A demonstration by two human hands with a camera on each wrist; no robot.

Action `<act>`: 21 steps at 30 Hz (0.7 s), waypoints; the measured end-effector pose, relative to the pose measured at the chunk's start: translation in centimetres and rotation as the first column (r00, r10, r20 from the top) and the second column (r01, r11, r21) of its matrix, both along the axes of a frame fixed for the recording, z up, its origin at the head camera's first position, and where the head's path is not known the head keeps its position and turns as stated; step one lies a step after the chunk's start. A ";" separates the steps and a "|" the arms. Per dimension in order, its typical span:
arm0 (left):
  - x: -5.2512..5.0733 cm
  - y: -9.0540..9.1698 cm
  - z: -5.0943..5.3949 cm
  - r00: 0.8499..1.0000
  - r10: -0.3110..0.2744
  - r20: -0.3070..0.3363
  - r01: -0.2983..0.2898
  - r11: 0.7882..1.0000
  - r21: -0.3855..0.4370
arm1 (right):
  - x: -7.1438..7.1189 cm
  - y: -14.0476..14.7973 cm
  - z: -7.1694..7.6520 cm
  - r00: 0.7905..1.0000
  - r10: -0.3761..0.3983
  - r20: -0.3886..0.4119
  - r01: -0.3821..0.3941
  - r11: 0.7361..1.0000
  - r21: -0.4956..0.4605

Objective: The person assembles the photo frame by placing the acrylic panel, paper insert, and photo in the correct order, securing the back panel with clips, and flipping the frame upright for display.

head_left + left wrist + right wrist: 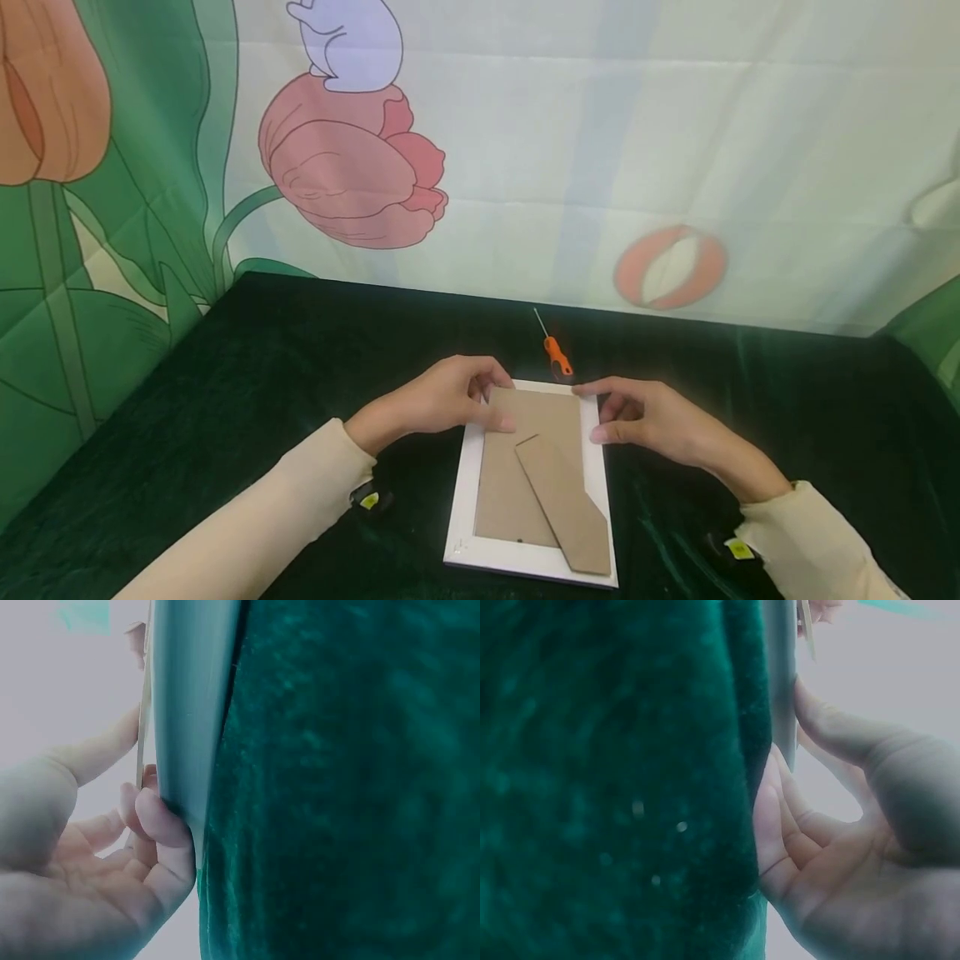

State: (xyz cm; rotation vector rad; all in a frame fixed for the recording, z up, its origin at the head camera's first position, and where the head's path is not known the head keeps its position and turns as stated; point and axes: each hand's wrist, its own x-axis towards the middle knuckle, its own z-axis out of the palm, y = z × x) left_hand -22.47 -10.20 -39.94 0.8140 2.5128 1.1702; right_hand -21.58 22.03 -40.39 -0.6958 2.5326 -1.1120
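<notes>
A white picture frame (462, 500) lies face down, its far end between both hands. On its back is a brown backing board (528, 412) with a fold-out stand leg (564, 517) slanting toward the near right corner. My left hand (450, 396) pinches the board's far left edge, thumb on its face. In the left wrist view, fingertips (161, 817) reach behind the board's edge, which stands slightly off the frame. My right hand (660, 417) grips the frame's far right corner; the right wrist view has the thumb (832, 724) on its rim and the fingers low at its side.
An orange-handled screwdriver (557, 354) lies just beyond the frame's far end. Dark green velvet cloth (300, 358) covers the table. Behind the table hangs a printed curtain (525, 167) with flowers and a rabbit.
</notes>
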 end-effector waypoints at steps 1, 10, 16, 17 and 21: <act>0.1 0.0 0.0 1.000 0.000 0.002 0.000 1.000 0.005 | 0.0 0.0 0.0 1.000 0.000 -0.003 0.000 1.000 0.002; -0.1 0.0 0.0 0.999 -0.033 -0.003 0.033 0.999 0.024 | 0.1 -0.1 0.0 1.000 -0.005 -0.009 0.005 1.000 0.009; -0.2 0.0 -0.1 0.999 -0.049 -0.010 0.050 0.998 0.036 | 0.0 0.0 0.0 1.000 0.002 -0.017 -0.002 1.000 0.012; -0.2 0.0 -0.1 0.999 -0.052 -0.011 0.052 0.998 0.038 | 0.0 0.0 -0.1 1.000 0.001 -0.019 -0.001 1.000 0.014; -0.1 -0.1 0.0 0.999 -0.050 -0.006 0.050 0.998 0.039 | 0.0 0.0 -0.1 1.000 -0.002 -0.018 0.003 1.000 0.018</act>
